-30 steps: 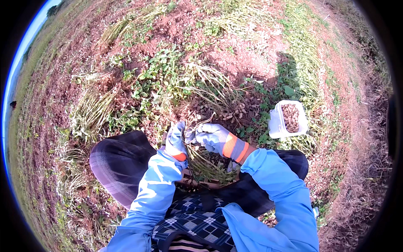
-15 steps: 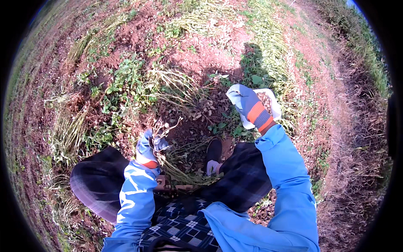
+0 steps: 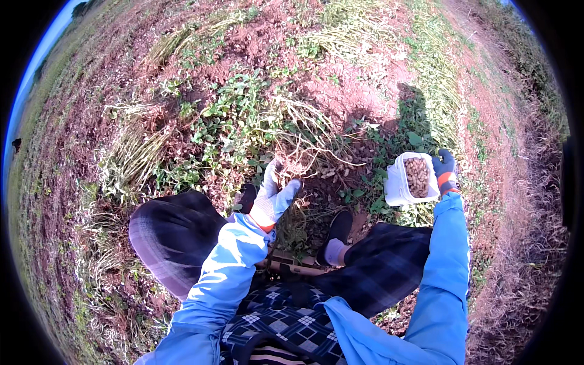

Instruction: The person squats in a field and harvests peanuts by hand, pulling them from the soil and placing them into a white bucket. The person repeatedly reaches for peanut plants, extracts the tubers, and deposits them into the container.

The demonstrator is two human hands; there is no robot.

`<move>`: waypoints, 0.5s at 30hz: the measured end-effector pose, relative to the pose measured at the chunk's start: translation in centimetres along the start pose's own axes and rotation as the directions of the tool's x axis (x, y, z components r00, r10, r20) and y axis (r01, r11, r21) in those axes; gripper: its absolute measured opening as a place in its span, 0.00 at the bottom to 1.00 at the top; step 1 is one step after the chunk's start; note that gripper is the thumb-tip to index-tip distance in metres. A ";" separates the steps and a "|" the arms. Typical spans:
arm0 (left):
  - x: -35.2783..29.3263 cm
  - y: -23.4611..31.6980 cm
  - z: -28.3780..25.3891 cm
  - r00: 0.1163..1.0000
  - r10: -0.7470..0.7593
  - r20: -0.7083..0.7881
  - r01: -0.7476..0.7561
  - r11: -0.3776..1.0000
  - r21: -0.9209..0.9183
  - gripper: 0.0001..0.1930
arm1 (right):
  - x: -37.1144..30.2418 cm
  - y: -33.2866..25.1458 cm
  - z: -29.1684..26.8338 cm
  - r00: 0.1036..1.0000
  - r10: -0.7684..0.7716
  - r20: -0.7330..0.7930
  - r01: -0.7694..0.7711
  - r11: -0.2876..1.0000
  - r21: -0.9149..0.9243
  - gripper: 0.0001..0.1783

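Tan, wiry-rooted dry plant (image 3: 298, 160), centre front, clamped in grey-and-orange-gloved left hand (image 3: 274, 196); likewise gloved right hand (image 3: 445, 168) at right side of white plastic tub (image 3: 396, 182) of oblong tan peanuts (image 3: 417, 176), grip unclear.

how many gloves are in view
2: the left glove, on the hand holding a plant; the right glove, beside the right edge of the white tub
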State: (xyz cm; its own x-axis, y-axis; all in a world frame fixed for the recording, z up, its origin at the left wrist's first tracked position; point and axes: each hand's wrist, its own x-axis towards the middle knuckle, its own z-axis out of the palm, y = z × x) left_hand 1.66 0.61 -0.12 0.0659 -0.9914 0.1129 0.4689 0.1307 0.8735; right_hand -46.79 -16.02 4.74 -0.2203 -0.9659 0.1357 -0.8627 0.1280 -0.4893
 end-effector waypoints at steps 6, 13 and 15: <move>0.4 1.2 1.1 0.990 0.130 0.061 -0.132 0.991 0.037 0.33 | -1.8 -6.7 2.0 0.948 -0.294 0.119 0.265 0.940 0.214 0.14; 3.7 6.9 0.4 0.863 0.453 0.224 -0.474 0.574 0.667 0.35 | -5.0 -11.5 3.3 0.892 -0.339 0.300 0.224 0.906 0.358 0.09; 4.6 9.9 -0.7 0.859 0.423 0.287 -0.451 0.364 0.815 0.36 | -5.4 -12.0 4.2 0.873 -0.360 0.330 0.238 0.903 0.357 0.09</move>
State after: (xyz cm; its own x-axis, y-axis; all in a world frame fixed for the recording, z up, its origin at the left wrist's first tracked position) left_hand 7.27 -2.71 8.69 0.0018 -0.7982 0.6024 -0.5765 0.4914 0.6528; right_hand -33.37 -13.23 6.24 0.2686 -0.9632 0.0102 -0.6692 -0.1942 -0.7173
